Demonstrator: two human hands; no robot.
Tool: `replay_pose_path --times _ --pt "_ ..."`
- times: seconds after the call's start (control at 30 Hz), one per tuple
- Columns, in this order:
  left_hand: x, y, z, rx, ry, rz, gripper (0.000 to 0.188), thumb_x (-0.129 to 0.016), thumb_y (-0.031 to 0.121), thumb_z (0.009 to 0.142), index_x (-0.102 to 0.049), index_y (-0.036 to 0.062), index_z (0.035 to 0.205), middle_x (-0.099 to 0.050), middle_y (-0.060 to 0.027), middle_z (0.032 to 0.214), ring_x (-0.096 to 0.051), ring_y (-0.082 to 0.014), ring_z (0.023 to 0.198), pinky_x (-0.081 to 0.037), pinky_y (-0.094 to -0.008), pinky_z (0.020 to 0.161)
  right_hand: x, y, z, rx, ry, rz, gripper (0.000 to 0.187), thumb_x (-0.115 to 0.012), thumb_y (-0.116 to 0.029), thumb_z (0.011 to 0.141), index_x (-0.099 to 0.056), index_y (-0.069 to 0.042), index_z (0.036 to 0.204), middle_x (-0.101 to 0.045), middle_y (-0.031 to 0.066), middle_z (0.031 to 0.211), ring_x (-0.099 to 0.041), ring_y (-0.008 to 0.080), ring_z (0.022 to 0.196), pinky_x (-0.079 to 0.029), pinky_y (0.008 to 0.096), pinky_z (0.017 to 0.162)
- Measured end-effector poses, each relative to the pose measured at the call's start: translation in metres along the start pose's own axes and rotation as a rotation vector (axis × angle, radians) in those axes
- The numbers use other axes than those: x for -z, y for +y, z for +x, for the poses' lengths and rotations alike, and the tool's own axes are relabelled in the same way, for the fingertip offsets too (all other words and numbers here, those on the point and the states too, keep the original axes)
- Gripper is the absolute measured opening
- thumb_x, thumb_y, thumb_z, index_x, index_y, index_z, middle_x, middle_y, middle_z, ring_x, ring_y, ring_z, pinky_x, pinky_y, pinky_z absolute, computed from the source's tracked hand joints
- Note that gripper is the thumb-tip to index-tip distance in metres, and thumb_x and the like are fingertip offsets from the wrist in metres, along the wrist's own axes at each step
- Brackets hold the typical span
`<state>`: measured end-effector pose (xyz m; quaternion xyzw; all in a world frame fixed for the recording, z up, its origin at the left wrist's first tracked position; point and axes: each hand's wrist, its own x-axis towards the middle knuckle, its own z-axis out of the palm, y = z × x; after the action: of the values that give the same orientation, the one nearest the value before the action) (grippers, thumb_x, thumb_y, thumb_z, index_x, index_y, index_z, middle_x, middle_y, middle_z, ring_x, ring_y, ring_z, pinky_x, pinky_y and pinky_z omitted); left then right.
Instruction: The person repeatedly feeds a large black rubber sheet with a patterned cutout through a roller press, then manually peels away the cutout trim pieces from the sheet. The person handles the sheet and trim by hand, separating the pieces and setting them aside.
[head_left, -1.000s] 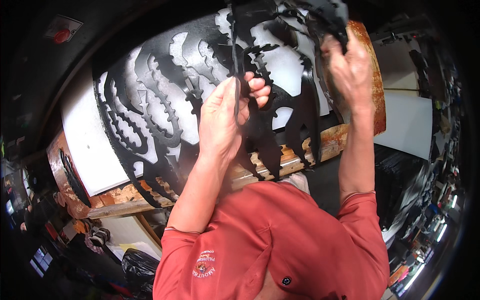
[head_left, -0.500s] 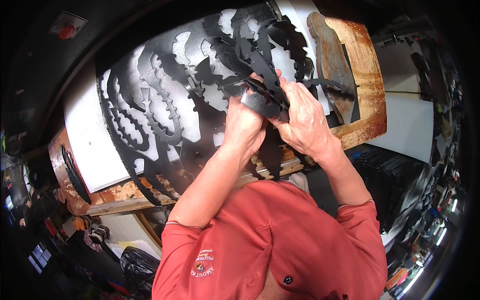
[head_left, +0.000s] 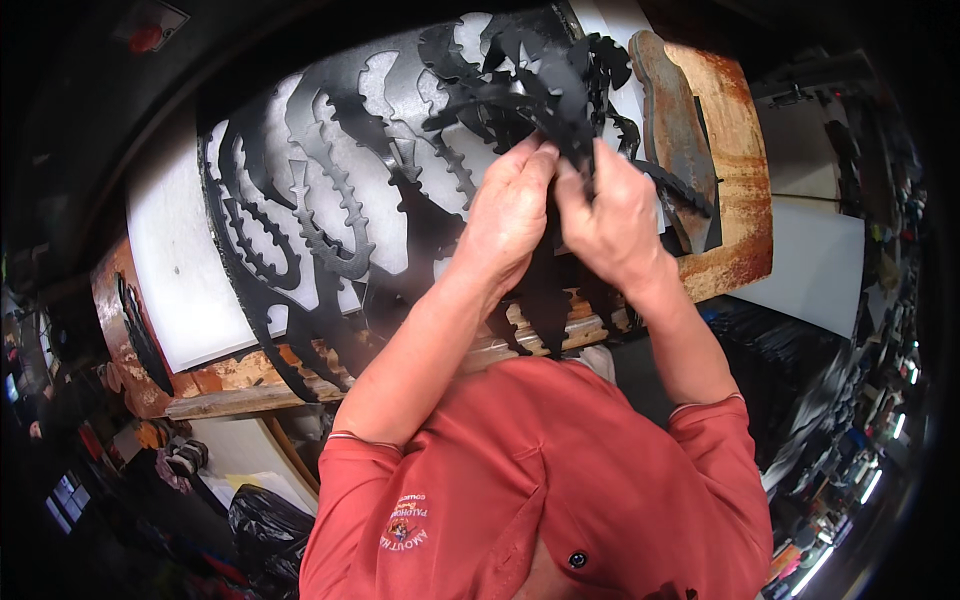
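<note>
Over the worktable, a loose bunch of black, notched-edge strips of sheet material (head_left: 565,105) sticks up from between my hands. My left hand (head_left: 508,212) is closed, its fingers pinching the lower end of the bunch. Close beside it, my right hand (head_left: 622,208) is also closed on the strips, its fingertips partly blurred. Beneath lies a black sheet (head_left: 425,215) with many curved, toothed cut-outs, through which a whitish surface (head_left: 380,235) shows. Several black tongues of the sheet hang over the table's near edge. Where the held strips join the sheet, if they do, is hidden.
Right of the sheet rests a long, rusty grey plate (head_left: 670,125) on a rust-stained board (head_left: 735,190). A white board (head_left: 170,270) lies left. Small black pieces (head_left: 142,335) sit at the far left. A black plastic bag (head_left: 265,525) stands below; another white panel (head_left: 810,265) is at right.
Both hands have moved slightly, the left to the right and the right somewhat upward and inward. The bunched strips have shifted up and right, uncovering more of the cut sheet to their left.
</note>
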<state>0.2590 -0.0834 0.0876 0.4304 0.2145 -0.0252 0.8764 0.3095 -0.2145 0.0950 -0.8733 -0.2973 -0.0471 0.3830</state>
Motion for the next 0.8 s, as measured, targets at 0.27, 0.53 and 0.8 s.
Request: replay_pose_path --times 0.27,0.53,0.8 --pt "0.041 0.015 -0.026 -0.054 0.2 -0.082 0.061 -0.065 0.025 0.108 -0.046 -0.0133 0.151 -0.058 -0.0251 0.148 -0.058 -0.0324 0.139 -0.045 -0.0429 0.12 0.052 0.043 0.038 -0.273 0.045 0.154 0.022 -0.057 -0.017 0.105 -0.072 -0.003 0.1 -0.07 0.0084 0.076 -0.068 0.018 0.066 -0.054 0.037 0.063" --pt "0.031 0.0 -0.011 0.057 0.12 -0.036 0.064 -0.072 0.021 0.104 -0.043 -0.0115 0.152 -0.061 -0.021 0.141 -0.064 -0.0277 0.126 -0.051 -0.0417 0.115 0.014 0.047 0.021 0.133 -0.031 -0.297 0.036 -0.076 -0.005 0.086 -0.062 0.004 0.118 -0.07 0.0215 0.091 -0.07 0.0404 0.085 -0.058 0.0464 0.077" --pt "0.023 -0.014 0.01 0.055 0.045 -0.248 0.047 -0.072 0.019 0.104 -0.056 -0.0036 0.141 -0.064 -0.0135 0.133 -0.066 -0.0236 0.12 -0.053 -0.0412 0.111 0.001 0.052 0.017 0.173 -0.203 -0.254 0.038 -0.079 -0.022 0.091 -0.063 0.001 0.118 -0.069 0.0201 0.099 -0.068 0.0386 0.091 -0.057 0.0472 0.079"
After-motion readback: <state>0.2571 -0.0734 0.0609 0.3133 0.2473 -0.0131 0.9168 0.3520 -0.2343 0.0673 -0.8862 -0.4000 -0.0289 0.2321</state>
